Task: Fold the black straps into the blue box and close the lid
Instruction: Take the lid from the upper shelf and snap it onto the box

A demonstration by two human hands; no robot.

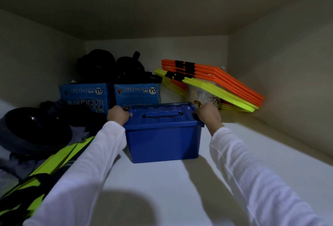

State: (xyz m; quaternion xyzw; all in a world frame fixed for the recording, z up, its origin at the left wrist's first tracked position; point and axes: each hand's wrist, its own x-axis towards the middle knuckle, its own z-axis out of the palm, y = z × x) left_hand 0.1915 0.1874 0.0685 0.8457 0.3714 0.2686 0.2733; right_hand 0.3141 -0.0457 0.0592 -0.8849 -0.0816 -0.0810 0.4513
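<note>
On the white shelf (162, 189) inside the cupboard, the blue box (163, 142) is sitting upright with its lid (162, 115) down, and no black straps are showing outside it. Both hands are curling over the lid's ends, the left hand (118, 114) on one edge, the right hand (209, 114) at the dark latch opposite. Uneven pressing is risking one side staying unlatched, or the light-looking plastic box skidding back into the blue packets (137, 94) behind

One blue box (163, 139), two hands (118, 114), two paper packs (137, 93)
</note>
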